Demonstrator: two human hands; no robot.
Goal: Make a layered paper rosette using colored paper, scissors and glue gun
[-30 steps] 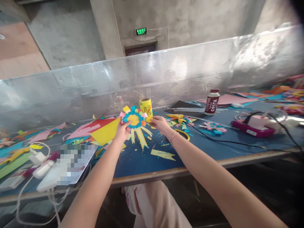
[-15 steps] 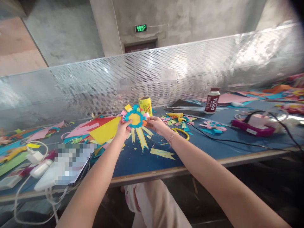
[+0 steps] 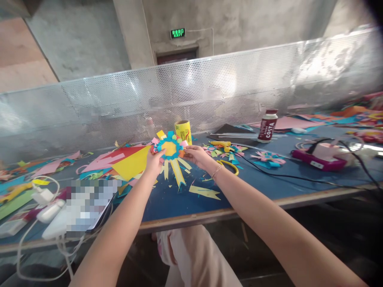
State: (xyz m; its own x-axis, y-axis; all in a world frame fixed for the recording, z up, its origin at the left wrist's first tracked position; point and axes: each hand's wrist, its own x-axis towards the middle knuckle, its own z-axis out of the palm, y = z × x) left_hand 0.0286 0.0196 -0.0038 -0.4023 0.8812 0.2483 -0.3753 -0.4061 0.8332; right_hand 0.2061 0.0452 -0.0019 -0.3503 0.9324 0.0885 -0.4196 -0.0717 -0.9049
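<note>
Between my two hands is a paper rosette (image 3: 170, 148) with a yellow centre, a ring of blue loops, multicoloured outer loops and yellow-and-blue tails pointing down. My left hand (image 3: 154, 160) is closed on its left side, thumb over the front. At its right edge, my right hand (image 3: 197, 154) pinches a loop between thumb and fingers. Behind the rosette stands a yellow tape roll (image 3: 184, 131). Cut yellow paper strips (image 3: 205, 191) lie on the blue table below. The yellow handle of scissors (image 3: 231, 167) shows just beyond my right wrist.
Coloured paper sheets (image 3: 131, 162) spread to the left. A glue gun (image 3: 221, 144) lies among paper pieces, its black cable running right to a purple power strip (image 3: 318, 159). A Costa bottle (image 3: 267, 126) and another rosette (image 3: 269, 158) stand nearby. A perforated metal screen (image 3: 119, 107) borders the back.
Both hands stay on the rosette, which has shifted only slightly. My right fingers have moved a little at its right edge. The other things on the table look the same.
</note>
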